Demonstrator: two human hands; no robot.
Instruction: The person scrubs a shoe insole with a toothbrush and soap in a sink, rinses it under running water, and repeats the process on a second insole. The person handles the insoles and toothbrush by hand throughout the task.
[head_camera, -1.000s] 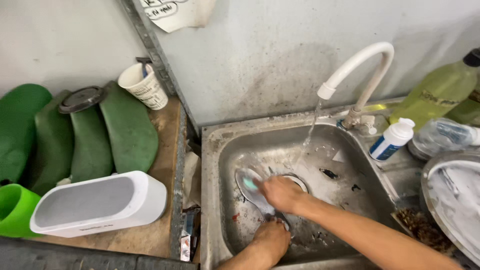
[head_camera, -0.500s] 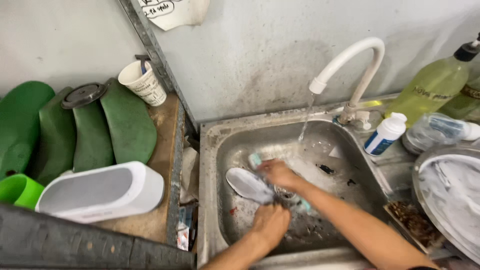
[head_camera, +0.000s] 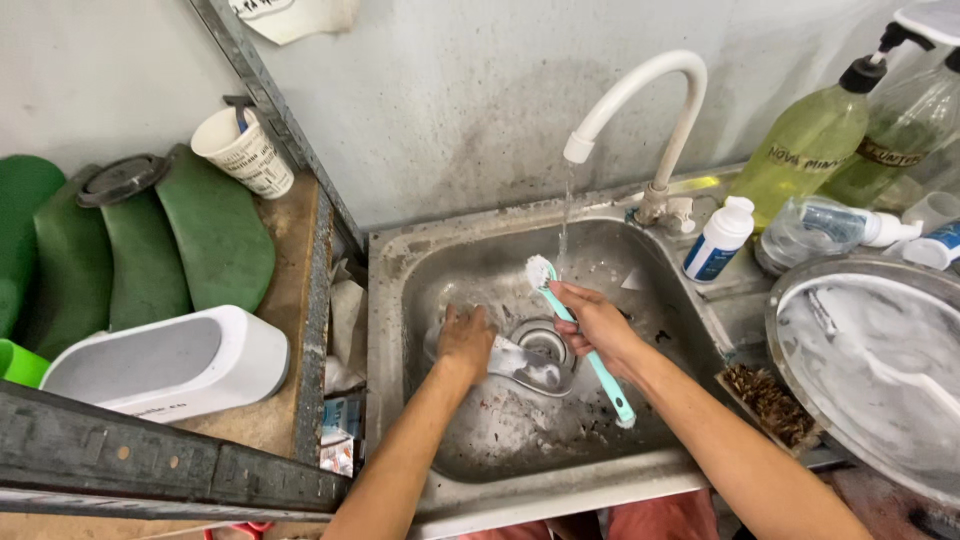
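My right hand (head_camera: 597, 320) grips a teal-handled brush (head_camera: 575, 325) with white bristles, its head held up under the thin stream from the white tap (head_camera: 640, 95). My left hand (head_camera: 466, 338) presses on a flat grey soapy object (head_camera: 520, 362) lying on the bottom of the steel sink (head_camera: 400, 270), next to the drain. What that object is cannot be told.
Right of the sink stand a green soap pump bottle (head_camera: 810, 140), a small white bottle (head_camera: 718, 240), a clear container and a large steel bowl of foam (head_camera: 880, 360). On the left counter are green flat pieces (head_camera: 215, 230), a paper cup (head_camera: 245, 150) and a white tub (head_camera: 165, 365).
My right hand lifted the brush off the grey object and brought its head under the running water. My left hand moved up onto the object. The camera came closer.
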